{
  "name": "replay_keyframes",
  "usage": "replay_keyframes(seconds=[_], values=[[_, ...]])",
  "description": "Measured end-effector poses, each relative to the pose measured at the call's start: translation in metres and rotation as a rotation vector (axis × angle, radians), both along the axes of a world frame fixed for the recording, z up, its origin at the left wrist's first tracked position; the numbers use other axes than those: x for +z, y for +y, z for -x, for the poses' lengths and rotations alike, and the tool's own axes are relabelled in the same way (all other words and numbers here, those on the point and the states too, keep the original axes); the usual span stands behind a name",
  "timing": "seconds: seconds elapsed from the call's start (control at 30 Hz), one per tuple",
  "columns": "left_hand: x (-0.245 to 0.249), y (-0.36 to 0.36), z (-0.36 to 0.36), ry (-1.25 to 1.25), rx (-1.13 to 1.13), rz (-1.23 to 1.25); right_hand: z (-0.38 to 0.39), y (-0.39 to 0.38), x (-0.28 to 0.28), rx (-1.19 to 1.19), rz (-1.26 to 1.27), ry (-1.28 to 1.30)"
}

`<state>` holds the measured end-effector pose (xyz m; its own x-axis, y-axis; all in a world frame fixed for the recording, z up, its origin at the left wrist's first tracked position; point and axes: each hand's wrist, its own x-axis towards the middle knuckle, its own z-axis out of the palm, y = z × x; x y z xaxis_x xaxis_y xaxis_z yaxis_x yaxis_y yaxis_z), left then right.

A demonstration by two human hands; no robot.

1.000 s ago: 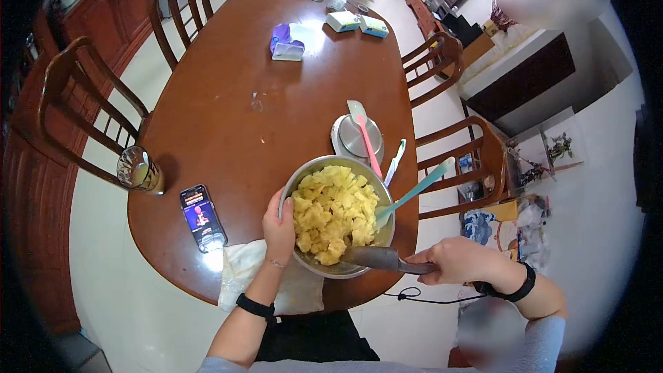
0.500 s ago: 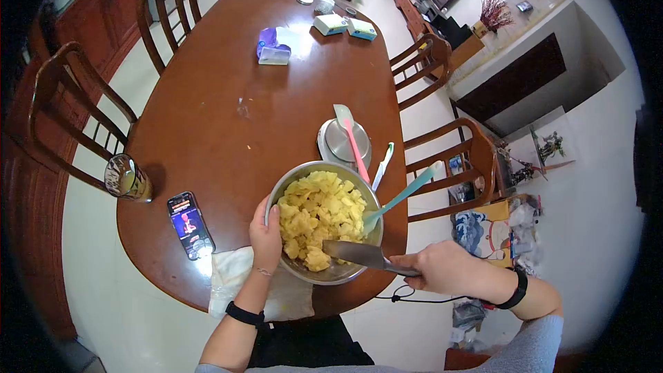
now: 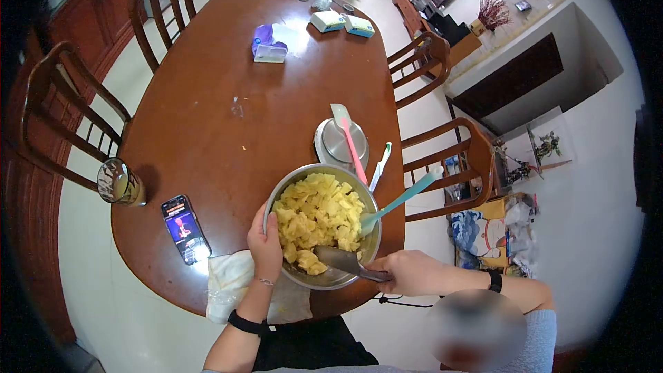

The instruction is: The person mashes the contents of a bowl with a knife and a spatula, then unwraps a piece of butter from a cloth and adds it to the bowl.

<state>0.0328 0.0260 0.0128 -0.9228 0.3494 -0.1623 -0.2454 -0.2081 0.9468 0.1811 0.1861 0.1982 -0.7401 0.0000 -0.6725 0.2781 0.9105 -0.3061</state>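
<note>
A steel bowl (image 3: 367,255) full of yellow chunks (image 3: 318,211) stands at the near edge of the wooden table. My left hand (image 3: 265,245) grips its left rim, thumb on the inner side. In my right hand (image 3: 407,273) is the handle of a metal spatula (image 3: 338,260), its blade over the chunks at the lower part of the bowl. A teal-handled tool (image 3: 404,198) leans on the bowl's right rim, its head inside. Behind the bowl, a pink spatula (image 3: 351,144) lies across a round scale (image 3: 323,152), beside a white knife-like tool (image 3: 380,166).
On the table (image 3: 200,110) are a phone (image 3: 185,229), a glass (image 3: 121,183), a cloth (image 3: 228,280), a purple package (image 3: 269,45) and tissue packs (image 3: 327,22). Chairs (image 3: 72,107) stand on both sides. A blurred round patch covers the lower right.
My right hand and the metal spatula have moved left and slightly down, with the blade deeper among the chunks. The view has shifted slightly. My left hand still holds the rim.
</note>
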Motion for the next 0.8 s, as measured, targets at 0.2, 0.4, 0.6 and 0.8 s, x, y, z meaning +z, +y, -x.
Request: replay_keyframes(seconds=[0.2, 0.4, 0.6, 0.8], values=[[-0.003, -0.001, 0.001, 0.017, -0.013, -0.012, 0.008, 0.015, 0.007, -0.416, 0.300, -0.394], [-0.013, -0.002, 0.005, 0.044, -0.009, -0.064, -0.025, 0.005, 0.038, 0.007, -0.118, -0.009], [-0.006, -0.001, 0.008, 0.039, -0.005, -0.030, -0.013, -0.026, 0.094, 0.037, -0.408, 0.018], [-0.018, 0.000, 0.010, 0.032, 0.001, -0.009, 0.009, -0.024, 0.075, 0.226, -0.448, -0.001]])
